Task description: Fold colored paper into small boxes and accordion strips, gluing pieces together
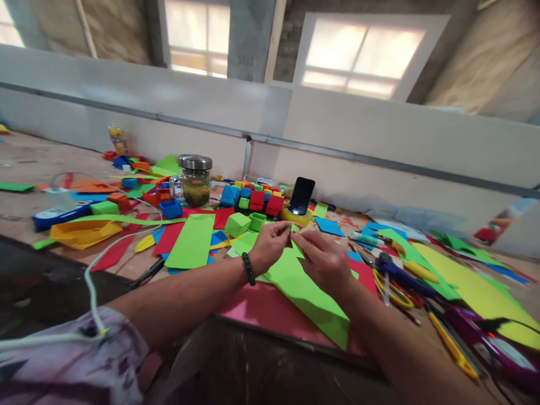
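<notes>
Bright windows (pixel 360 50) stand above a long pale wall panel (pixel 169 109), and along its foot runs our brown worktable (pixel 29 152), strewn with coloured paper. Near the table's front edge, just above a large, flat lime-green paper sheet (pixel 304 292), we hold a small lime-green paper piece (pixel 295 228). It looks matt and narrow, its upper end showing between our fingertips; the fingers hide much of it, so we cannot tell its full shape or whether it is folded. Our left hand (pixel 270 244), with a dark green beaded bracelet (pixel 248 269) at the wrist, pinches it from one side; our right hand (pixel 327 261) pinches it from the other, fingers close together. Beneath the large sheet we see a glossy pinkish-red surface (pixel 257 315). Beyond our hands, a black phone (pixel 302 196) leans upright on a yellow ring-shaped roll (pixel 295 216), beside a cluster of red, blue and green paper cubes (pixel 257 199). Left of these stands a lidded glass mug (pixel 196 185).
</notes>
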Demonstrator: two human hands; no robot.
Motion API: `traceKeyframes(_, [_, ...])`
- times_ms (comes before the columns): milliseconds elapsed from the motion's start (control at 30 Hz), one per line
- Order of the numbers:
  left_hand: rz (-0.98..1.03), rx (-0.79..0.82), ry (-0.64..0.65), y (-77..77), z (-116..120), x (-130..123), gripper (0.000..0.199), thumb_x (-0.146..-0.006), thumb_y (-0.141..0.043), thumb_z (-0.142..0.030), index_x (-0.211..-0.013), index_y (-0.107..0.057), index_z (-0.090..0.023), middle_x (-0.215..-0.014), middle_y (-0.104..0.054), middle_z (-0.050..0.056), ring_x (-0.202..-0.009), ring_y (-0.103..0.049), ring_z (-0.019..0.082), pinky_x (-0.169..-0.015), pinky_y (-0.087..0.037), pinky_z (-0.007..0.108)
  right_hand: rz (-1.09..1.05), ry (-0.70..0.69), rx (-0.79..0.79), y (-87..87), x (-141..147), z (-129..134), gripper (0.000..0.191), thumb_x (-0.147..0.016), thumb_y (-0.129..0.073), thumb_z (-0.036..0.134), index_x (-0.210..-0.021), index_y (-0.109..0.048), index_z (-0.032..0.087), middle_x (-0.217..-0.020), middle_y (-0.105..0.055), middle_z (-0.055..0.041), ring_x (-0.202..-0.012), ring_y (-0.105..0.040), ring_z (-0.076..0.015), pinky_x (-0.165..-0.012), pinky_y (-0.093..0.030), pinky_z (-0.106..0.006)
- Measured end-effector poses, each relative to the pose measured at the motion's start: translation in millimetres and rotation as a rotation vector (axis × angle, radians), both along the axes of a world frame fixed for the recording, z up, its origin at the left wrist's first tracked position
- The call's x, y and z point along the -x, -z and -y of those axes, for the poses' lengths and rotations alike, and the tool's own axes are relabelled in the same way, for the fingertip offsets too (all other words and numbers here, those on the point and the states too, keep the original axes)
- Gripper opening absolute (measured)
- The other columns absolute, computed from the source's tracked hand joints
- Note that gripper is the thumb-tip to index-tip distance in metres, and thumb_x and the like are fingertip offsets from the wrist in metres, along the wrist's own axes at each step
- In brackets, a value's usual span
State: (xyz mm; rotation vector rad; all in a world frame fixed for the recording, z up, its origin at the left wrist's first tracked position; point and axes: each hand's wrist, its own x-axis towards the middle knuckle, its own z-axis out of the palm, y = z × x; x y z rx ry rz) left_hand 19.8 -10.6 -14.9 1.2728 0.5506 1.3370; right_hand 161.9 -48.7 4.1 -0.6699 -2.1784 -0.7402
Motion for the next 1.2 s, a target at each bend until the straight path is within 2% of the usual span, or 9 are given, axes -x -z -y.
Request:
traceKeyframes(200, [0.125, 0.094, 0.153, 0.0, -2, 5, 0.036, -0.075, -0.067, -0.037, -0.099, -0.071, -0.011, -0.082, -0.068, 0.005, -0.076, -0.059, 0.012, -0.069, -0.045, 0.021, 0.051, 0.093, -0.032, -5.3, 1, -2, 0.024, -0.08, -0.054, 0.008, -0.097, -0.07, 0.015, -0.087, -0.068, -0.0095, -0.08, -0.062, -0.0211, -0.072, -0.053, -0.034])
traceKeyframes(333, [-0.026, -0.063, 0.06, 2.0, -6, 8, 0.042, -0.078, -0.066, -0.039, -0.108, -0.067, -0.009, -0.089, -0.07, 0.008, -0.082, -0.062, 0.016, -0.076, -0.048, 0.026, -0.104, -0.016, 0.194, -4.8, -4, -4, 0.024, -0.078, -0.054, 0.007, -0.095, -0.068, 0.019, -0.094, -0.068, -0.0077, -0.087, -0.063, -0.021, -0.077, -0.052, -0.034])
traceKeyframes(467, [-0.159, -0.284, -0.022, 4.6, 0, 5, 0.055, -0.088, -0.054, -0.043, -0.132, -0.049, -0.01, -0.082, -0.067, 0.005, -0.073, -0.064, 0.015, -0.07, -0.052, 0.028, -0.499, -0.041, 0.542, -7.6, -10, -8, 0.008, -0.087, -0.058, 0.025, -0.091, -0.061, 0.019, -0.077, -0.064, -0.0022, -0.065, -0.061, -0.0139, -0.06, -0.05, -0.027])
traceKeyframes(567, [-0.199, -0.359, 0.004, 3.9, 7, 5, 0.061, -0.09, -0.052, -0.042, -0.141, -0.037, -0.012, -0.071, -0.064, 0.001, -0.068, -0.065, 0.014, -0.069, -0.052, 0.027, -0.481, -0.064, 0.712, -9.9, -11, -11, 0.02, -0.086, -0.061, 0.035, -0.075, -0.061, 0.019, -0.065, -0.06, -0.0003, -0.056, -0.055, -0.0124, -0.052, -0.044, -0.026])
traceKeyframes(733, [-0.079, -0.208, 0.165, -1.5, 12, 7, 0.06, -0.089, -0.053, -0.046, -0.138, -0.038, -0.015, -0.085, -0.068, 0.006, -0.071, -0.067, 0.016, -0.068, -0.052, 0.029, -0.505, -0.091, 0.587, -11.5, -10, -9, 0.025, -0.084, -0.064, 0.032, -0.062, -0.061, 0.019, -0.06, -0.059, -0.0011, -0.06, -0.052, -0.0135, -0.057, -0.042, -0.027])
traceKeyframes(900, [-0.06, -0.152, 0.308, -0.7, 5, 8, 0.062, -0.074, -0.075, -0.037, -0.124, -0.048, -0.013, -0.082, -0.07, 0.006, -0.079, -0.068, 0.018, -0.076, -0.051, 0.031, -0.534, -0.05, 0.571, -9.3, -10, -10, 0.029, -0.082, -0.064, 0.033, -0.058, -0.059, 0.018, -0.056, -0.055, -0.0001, -0.055, -0.047, -0.0123, -0.054, -0.038, -0.027])
traceKeyframes(967, [-0.085, -0.167, 0.331, 0.2, 1, 9, 0.064, -0.075, -0.074, -0.037, -0.127, -0.046, -0.013, -0.081, -0.07, 0.005, -0.077, -0.069, 0.018, -0.075, -0.052, 0.032, -0.556, -0.058, 0.642, -9.7, -11, -12, 0.032, -0.083, -0.063, 0.036, -0.058, -0.058, 0.018, -0.056, -0.054, -0.0001, -0.055, -0.047, -0.0118, -0.053, -0.038, -0.027])
traceKeyframes(1133, [-0.206, -0.207, 0.369, 1.3, -3, 13, 0.081, -0.08, -0.068, -0.039, -0.146, -0.026, -0.017, -0.076, -0.068, 0.003, -0.073, -0.068, 0.018, -0.07, -0.051, 0.031, -0.547, -0.193, 1.056, -18.2, -14, -13, 0.029, -0.08, -0.065, 0.045, -0.072, -0.064, 0.017, -0.062, -0.059, -0.0006, -0.054, -0.05, -0.0113, -0.05, -0.039, -0.025])
traceKeyframes(1200, [-0.236, -0.202, 0.372, 0.4, -4, 15, 0.087, -0.078, -0.069, -0.042, -0.147, -0.022, -0.018, -0.078, -0.068, 0.004, -0.071, -0.067, 0.017, -0.07, -0.051, 0.032, -0.513, -0.197, 1.095, -20.6, -16, -13, 0.03, -0.076, -0.069, 0.045, -0.07, -0.065, 0.016, -0.062, -0.06, -0.0012, -0.056, -0.052, -0.0118, -0.051, -0.04, -0.026])
